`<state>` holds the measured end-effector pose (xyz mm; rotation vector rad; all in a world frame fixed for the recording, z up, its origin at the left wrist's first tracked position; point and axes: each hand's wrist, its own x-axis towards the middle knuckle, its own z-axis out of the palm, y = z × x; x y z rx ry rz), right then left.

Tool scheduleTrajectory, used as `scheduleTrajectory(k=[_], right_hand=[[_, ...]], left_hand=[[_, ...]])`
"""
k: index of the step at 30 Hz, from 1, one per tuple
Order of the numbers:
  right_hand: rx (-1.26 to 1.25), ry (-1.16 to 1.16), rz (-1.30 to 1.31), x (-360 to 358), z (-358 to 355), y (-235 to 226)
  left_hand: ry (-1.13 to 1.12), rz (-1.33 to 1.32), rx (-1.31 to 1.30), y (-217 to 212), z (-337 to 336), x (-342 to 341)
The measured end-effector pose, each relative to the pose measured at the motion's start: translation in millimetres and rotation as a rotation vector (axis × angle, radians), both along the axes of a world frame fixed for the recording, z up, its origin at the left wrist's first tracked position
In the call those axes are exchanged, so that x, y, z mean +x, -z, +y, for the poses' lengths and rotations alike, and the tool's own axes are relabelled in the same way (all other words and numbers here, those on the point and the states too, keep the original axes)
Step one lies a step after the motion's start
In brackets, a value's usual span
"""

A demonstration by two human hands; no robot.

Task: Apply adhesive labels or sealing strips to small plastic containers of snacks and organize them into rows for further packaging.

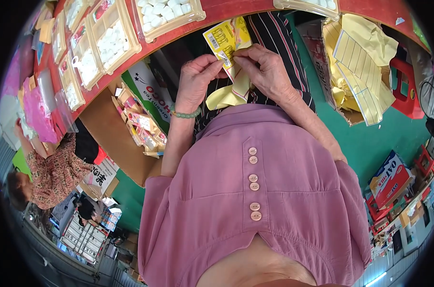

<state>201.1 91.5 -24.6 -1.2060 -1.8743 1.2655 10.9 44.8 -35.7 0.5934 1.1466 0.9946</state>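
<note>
Over my lap, a yellow printed label sheet (222,39) with a barcode is between my two hands. My left hand (199,76), with a green bead bracelet at its wrist, pinches the sheet's lower left part. From the other side my right hand (266,71) pinches its right edge between thumb and fingers. Below the fingertips a pale yellow strip of paper (226,97) curls down onto the striped black cloth (279,52) on my lap. Exactly where the printed part joins the pale strip is hidden by my fingers.
Trays of white pieces (113,45) line the red table (212,9). An open carton (114,129) with small packs stands left. At right are a carton of crumpled yellow paper (365,62) and a red stool (406,88). Another person (59,172) works at far left.
</note>
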Motion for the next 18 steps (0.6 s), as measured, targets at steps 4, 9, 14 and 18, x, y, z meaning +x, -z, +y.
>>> scheduleTrajectory(k=[4, 9, 14, 18], right_hand=[[-0.118, 0.01, 0.057, -0.7, 1.4, 1.2], [-0.135, 0.062, 0.141, -2.5, -1.9, 6.9], [-0.141, 0.055, 0.146, -1.7, -2.5, 2.6], [-0.144, 0.049, 0.135, -2.1, -2.7, 1.6]], left_hand=[[-0.009, 0.024, 0.015, -3.3, 0.4, 2.6], [-0.07, -0.036, -0.001, -2.5, -0.9, 5.0], [-0.043, -0.003, 0.037, -3.3, -1.5, 4.1], [-0.009, 0.075, 0.033, -5.8, -3.3, 3.4]])
